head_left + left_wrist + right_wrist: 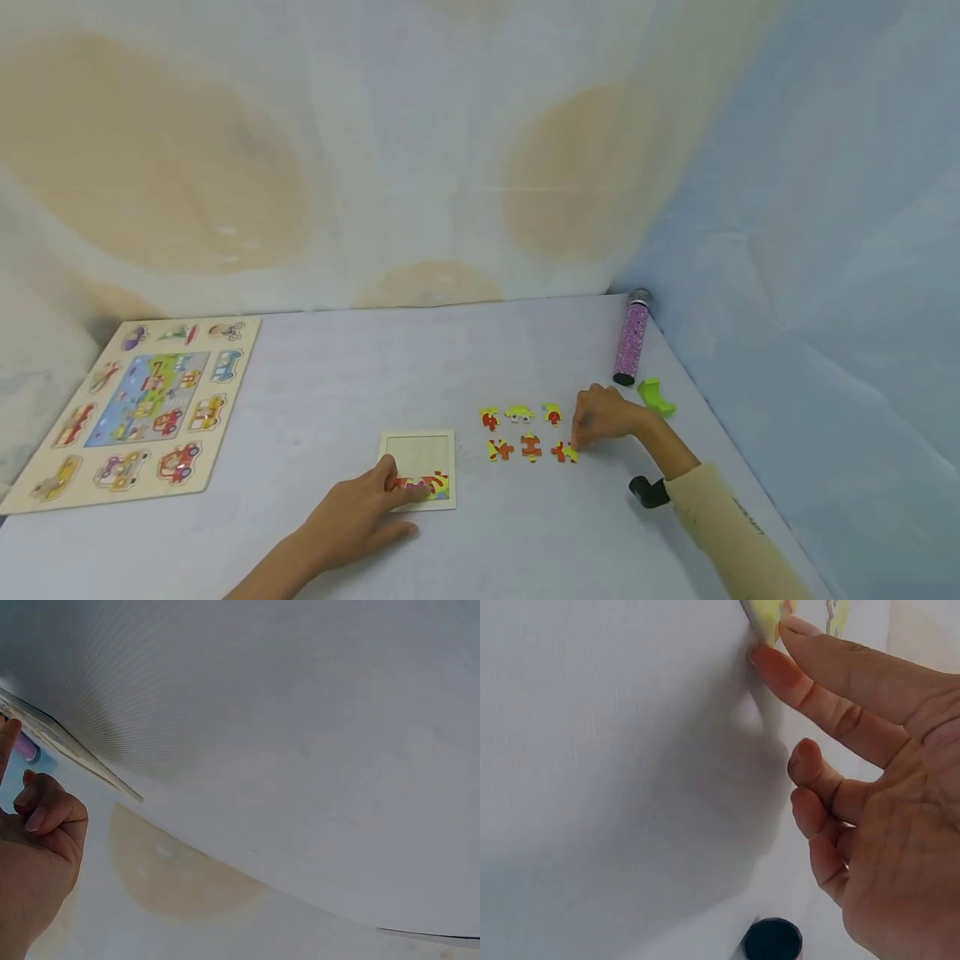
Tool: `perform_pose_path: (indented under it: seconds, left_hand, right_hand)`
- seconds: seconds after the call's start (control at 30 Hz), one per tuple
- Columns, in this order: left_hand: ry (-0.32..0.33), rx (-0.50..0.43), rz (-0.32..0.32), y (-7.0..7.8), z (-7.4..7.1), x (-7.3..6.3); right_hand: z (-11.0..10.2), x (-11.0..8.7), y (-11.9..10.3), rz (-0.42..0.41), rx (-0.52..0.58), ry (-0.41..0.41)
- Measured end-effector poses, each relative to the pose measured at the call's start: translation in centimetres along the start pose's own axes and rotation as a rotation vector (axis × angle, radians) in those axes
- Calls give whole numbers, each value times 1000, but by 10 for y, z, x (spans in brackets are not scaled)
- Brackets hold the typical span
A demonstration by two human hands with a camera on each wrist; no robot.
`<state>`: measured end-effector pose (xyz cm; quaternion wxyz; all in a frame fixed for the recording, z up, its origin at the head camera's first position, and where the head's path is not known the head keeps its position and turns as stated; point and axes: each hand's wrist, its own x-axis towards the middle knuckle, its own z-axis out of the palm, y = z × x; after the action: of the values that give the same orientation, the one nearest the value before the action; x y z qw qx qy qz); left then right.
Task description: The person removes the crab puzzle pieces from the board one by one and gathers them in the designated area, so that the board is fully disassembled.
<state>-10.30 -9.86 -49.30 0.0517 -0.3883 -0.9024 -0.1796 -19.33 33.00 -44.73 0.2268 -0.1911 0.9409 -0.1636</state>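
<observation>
A small square wooden puzzle frame point(417, 435) lies on the table, its lower strip filled with red, yellow and green pieces point(438, 482). My left hand point(356, 517) rests on it, the index finger extended onto those pieces. Loose jigsaw pieces point(531, 447) lie to the right of the frame in two rows. At the right end of the nearer row, my right hand point(603, 414) pinches the edge of a red and yellow puzzle piece point(562, 452) between thumb and index finger. In the right wrist view this puzzle piece point(765, 619) shows only partly, at the top edge.
A large wooden picture board point(217, 454) with vehicle shapes lies at the far left. Toward the back right are a purple glittery microphone point(632, 340) and a green curved object point(656, 397). Fabric walls point(420, 167) border the table point(322, 383) at the back and right.
</observation>
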Motion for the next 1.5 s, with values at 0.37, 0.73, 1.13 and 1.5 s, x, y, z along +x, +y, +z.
perform_pose_path:
  seconds: [0.37,0.73,1.13,1.5]
  left_hand:
    - [-41,-17,-43,-3,-4,-5]
    - [-14,68,-112,-10,-6,-4]
    - [-22,138,-295,-21,-8,-1]
    - [-82,114,-374,-26,-4,4]
  right_hand:
    - [11,-3,-23,-36,117,212]
    - [38,11,-69,-213,178,248]
    - [62,50,-141,-425,174,250]
    - [86,72,-180,-419,32,240]
